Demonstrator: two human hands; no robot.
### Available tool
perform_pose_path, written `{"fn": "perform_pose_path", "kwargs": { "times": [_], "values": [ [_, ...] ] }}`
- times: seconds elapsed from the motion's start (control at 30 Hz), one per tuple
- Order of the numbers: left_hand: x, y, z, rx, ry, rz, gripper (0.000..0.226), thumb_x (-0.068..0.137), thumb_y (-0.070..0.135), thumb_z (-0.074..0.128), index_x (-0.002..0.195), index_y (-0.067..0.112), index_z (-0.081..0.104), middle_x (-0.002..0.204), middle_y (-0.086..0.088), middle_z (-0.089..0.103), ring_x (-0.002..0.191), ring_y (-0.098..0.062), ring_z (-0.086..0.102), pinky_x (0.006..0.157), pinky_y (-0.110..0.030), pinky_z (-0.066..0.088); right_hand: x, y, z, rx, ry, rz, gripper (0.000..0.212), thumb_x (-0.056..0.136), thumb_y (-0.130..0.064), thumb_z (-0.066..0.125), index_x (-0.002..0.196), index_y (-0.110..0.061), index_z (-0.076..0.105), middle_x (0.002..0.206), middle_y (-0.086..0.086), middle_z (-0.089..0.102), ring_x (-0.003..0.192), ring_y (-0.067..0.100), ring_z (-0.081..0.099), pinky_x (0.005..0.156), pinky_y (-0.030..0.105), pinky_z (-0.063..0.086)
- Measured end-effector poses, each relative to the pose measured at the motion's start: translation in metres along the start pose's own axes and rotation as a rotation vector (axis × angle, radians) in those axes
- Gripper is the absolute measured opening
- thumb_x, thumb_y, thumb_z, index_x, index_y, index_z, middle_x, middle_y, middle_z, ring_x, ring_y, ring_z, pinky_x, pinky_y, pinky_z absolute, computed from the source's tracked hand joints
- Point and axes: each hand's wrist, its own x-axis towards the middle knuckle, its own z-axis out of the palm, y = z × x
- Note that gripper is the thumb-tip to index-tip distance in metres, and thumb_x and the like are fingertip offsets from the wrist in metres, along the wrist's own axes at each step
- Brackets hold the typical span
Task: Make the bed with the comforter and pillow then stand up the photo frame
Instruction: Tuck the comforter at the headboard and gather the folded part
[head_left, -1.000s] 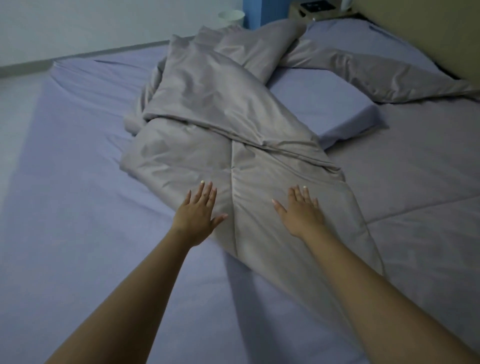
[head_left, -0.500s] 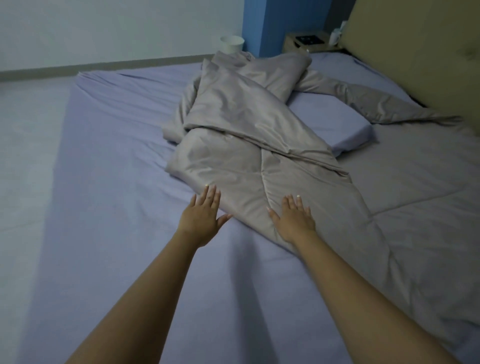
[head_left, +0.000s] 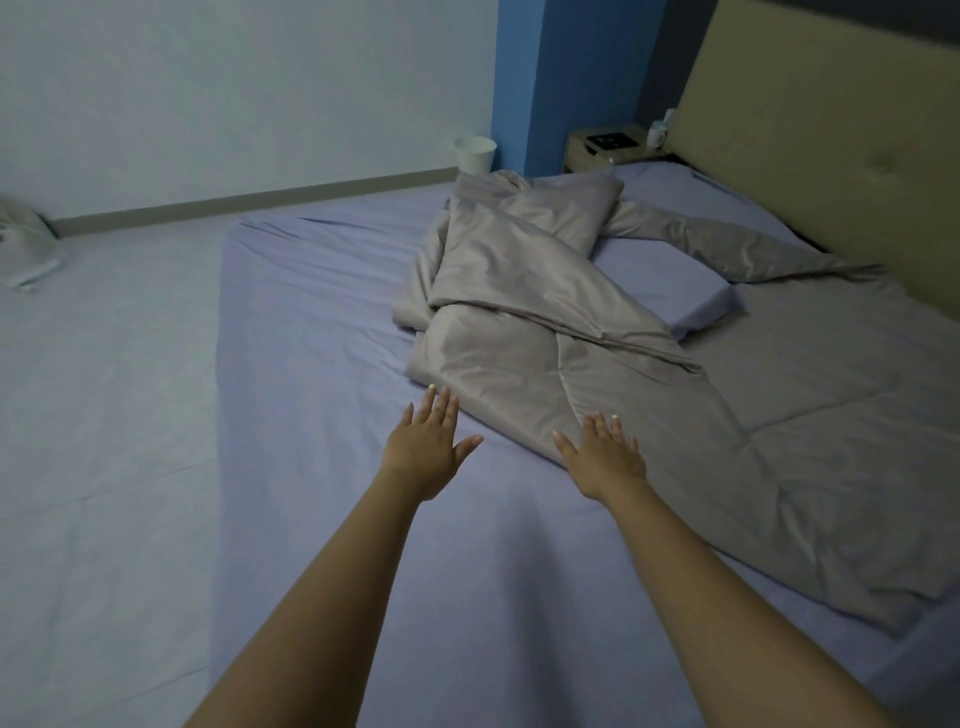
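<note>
At the far left a pale bundle (head_left: 23, 249) lies on the floor, cut off by the edge. The lilac bed (head_left: 322, 322) fills the middle. The left hand (head_left: 426, 447) is spread flat, fingers straight, beside the comforter's near edge; the right hand (head_left: 605, 457) is spread too, fingertips on that edge. The grey comforter (head_left: 545, 332) lies crumpled and half folded, hiding part of the pillow (head_left: 670, 291). Beyond stand a white bin (head_left: 474, 154) and a nightstand (head_left: 605, 150); a dark flat thing and a mug on it are hard to make out. No writing is legible.
</note>
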Motion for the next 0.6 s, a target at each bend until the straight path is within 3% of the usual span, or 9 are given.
{"fn": "perform_pose_path", "kwargs": {
  "times": [0.6],
  "values": [
    [-0.114, -0.161, -0.042, 0.074, -0.023, 0.17, 0.07, 0.101, 0.053, 0.011, 0.154, 0.009, -0.003, 0.162, -0.007, -0.007, 0.149, -0.021, -0.01, 0.121, -0.037, 0.002, -0.153, -0.153, 0.022, 0.067, 0.049, 0.15, 0.078, 0.096, -0.062, 0.012, 0.154, -0.01, 0.002, 0.162, 0.002, -0.003, 0.149, 0.022, -0.006, 0.121, 0.039, -0.001]
  ]
}}
